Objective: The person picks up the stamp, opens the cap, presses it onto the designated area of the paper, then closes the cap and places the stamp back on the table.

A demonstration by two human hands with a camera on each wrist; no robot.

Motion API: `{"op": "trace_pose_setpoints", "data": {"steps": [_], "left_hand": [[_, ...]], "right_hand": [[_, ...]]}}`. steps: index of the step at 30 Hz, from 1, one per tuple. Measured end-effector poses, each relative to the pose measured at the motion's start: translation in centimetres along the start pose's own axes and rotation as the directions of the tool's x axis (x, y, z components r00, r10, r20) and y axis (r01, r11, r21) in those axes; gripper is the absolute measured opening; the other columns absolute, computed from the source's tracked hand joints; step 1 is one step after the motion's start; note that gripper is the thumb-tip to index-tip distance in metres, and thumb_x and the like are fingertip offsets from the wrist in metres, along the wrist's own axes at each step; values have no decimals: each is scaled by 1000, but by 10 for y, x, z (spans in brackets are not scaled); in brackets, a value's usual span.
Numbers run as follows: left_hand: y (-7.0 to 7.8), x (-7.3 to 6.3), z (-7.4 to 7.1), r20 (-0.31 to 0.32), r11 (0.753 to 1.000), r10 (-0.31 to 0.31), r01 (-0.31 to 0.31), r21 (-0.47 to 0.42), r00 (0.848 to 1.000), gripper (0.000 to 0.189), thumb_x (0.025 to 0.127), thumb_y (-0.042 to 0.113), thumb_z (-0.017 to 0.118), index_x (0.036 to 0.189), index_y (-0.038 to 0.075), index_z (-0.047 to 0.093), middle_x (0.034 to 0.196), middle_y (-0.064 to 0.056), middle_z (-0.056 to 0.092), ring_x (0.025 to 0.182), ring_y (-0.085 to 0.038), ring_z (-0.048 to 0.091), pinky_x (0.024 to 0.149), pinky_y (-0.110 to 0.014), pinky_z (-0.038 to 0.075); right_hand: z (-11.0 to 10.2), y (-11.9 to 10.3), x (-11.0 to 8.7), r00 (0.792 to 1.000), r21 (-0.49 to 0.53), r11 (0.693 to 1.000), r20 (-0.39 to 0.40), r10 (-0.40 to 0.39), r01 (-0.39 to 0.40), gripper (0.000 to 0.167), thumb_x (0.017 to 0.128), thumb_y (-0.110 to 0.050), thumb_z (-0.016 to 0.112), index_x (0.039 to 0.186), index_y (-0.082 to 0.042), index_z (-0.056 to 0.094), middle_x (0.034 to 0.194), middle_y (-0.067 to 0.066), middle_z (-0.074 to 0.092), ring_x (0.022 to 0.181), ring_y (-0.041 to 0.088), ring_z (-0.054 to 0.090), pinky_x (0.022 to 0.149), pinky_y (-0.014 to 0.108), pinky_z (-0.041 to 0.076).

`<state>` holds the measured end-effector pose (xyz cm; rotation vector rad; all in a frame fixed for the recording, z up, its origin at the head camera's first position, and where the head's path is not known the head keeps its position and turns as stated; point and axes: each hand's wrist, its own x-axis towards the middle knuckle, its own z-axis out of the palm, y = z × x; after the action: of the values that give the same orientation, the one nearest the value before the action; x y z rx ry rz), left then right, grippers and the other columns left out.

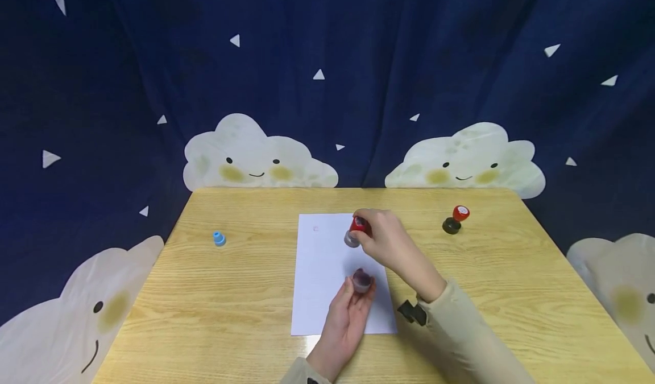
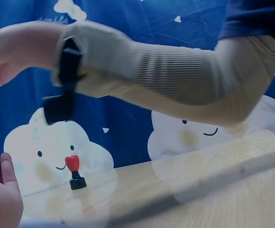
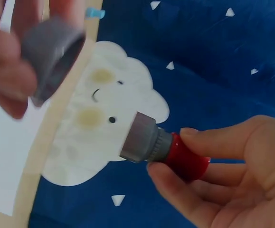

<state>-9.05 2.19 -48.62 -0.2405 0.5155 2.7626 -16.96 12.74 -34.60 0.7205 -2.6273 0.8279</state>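
Note:
My right hand point(image 1: 382, 237) grips a stamp by its red handle, over the upper right of the white paper point(image 1: 317, 281). In the right wrist view the stamp point(image 3: 188, 160) has a grey collar and base, and thumb and fingers pinch the red part. Below it, my left hand point(image 1: 344, 318) holds a round grey cap point(image 1: 361, 283) between thumb and fingers, over the paper's lower right. The cap point(image 3: 54, 54) shows its hollow side, apart from the stamp. A faint small reddish mark point(image 1: 315, 228) lies near the paper's top left.
At the right of the wooden table point(image 1: 245, 304) stands another stamp point(image 1: 454, 220) with a red knob and black base. A small blue stepped piece point(image 1: 219, 238) sits on the left. Behind the table hangs a dark blue curtain point(image 1: 286, 99) with clouds.

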Motion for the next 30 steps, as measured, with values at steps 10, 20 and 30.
{"op": "trace_pose_setpoints", "data": {"steps": [10,20,30], "left_hand": [[1,-6,-9,12,997,-33,34,-65,999,37,109,20,35,136,-4,40,121,-20,57,111,-23,60,109,-29,43],[3,-11,-18,17,998,-16,17,-53,1000,43,109,20,35,144,-5,31,122,-19,56,113,-23,59,109,-29,43],[3,-9,-20,26,996,-29,32,-89,999,41,109,20,33,143,-4,32,123,-20,56,113,-22,59,108,-28,43]], "right_hand": [[38,37,46,999,-24,1000,39,11,-11,19,79,0,74,98,0,71,84,9,70,73,23,62,66,37,55],[89,79,66,981,-42,994,162,109,-103,25,78,-1,78,102,1,72,89,9,69,80,22,61,74,37,54],[114,94,66,964,-24,985,204,170,-168,27,80,-3,79,106,1,71,93,10,70,85,23,62,76,37,55]]}}
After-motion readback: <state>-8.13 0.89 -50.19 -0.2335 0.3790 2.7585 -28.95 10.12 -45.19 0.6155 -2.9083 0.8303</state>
